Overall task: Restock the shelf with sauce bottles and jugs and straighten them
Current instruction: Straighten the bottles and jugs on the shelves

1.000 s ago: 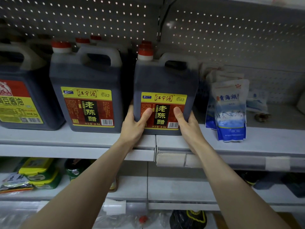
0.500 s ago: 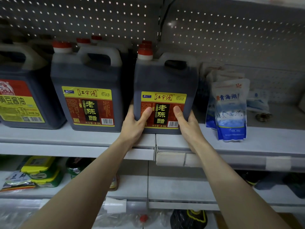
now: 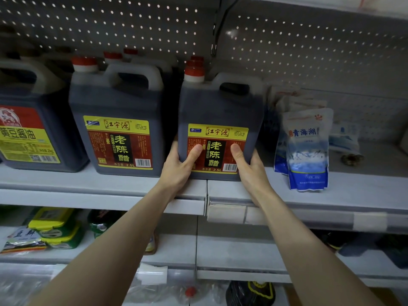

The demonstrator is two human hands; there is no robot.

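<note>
Grey pegboard (image 3: 132, 23) runs all along the back, dotted with holes, and in front of it a pale shelf (image 3: 66, 184) carries the stock. Far left, a big soy sauce jug (image 3: 26, 120) with a red and yellow label stands upright, partly cut off by the frame edge. Below it, on the lower shelf (image 3: 220, 250), sit green tubs (image 3: 55, 226) with yellow lids.

Back up top, just beside the soy sauce stands the first vinegar jug (image 3: 117, 107), dark, red cap, handle on top, label square to the front. More red caps peek up behind it.

Now the action. The left grip (image 3: 178, 168) is clamped on the lower left corner of the second vinegar jug (image 3: 220, 107), thumb flat across the label, the other fingers gone round the side. That jug is upright, its base down at the front part of the shelf, right over the seam where two boards meet, with a narrow gap to its neighbour. On the opposite corner the right grip (image 3: 251, 171) mirrors it, thumb on the label, fingers wrapped out of sight. Both bare forearms reach up from below.

Further right, blue and white pouches (image 3: 308, 149) stand near the jug but apart from it. A small dark object (image 3: 352, 159) lies on the shelf beyond them, too blurred to name.
</note>
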